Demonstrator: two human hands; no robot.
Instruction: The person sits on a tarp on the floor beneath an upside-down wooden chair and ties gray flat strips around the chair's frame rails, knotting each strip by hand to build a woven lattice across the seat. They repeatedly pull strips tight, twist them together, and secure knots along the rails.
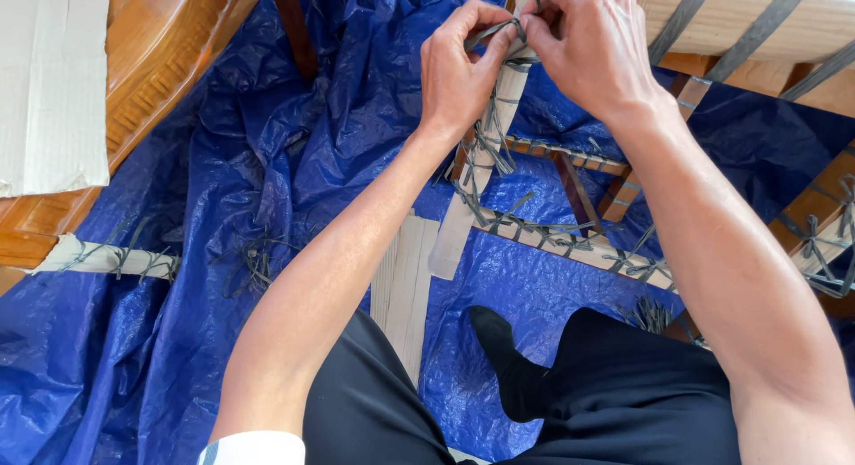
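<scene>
— Where does the strap sit against the hands?

— The dark strap [495, 30] runs between the two sets of fingertips at the far end of a pale wooden slat [481, 158]. The left hand [459, 73] pinches it from the left side, thumb and forefinger closed on it; the right hand [588, 46] comes over from the right and closes on the same strap just beside them. Both hands touch it; neither is clearly nearer.

— And the slat's long axis?

— It slopes from far, under the fingers, down toward the near left, ending above the knees. So the strap crosses the slat's top end, and the slat leads away from the hands toward the body.

— What is it made of?

— Flat, narrow, dark grey band, stiff enough to stick out in cut tails at each knot along the wooden frame [570, 238]. The slats look smooth and light; some rails are reddish brown. Beneath lies a crinkled blue tarp [223, 189], glossy in the folds. At far left a varnished wooden piece [151, 46] carries a sheet of cardboard [49, 82].
</scene>
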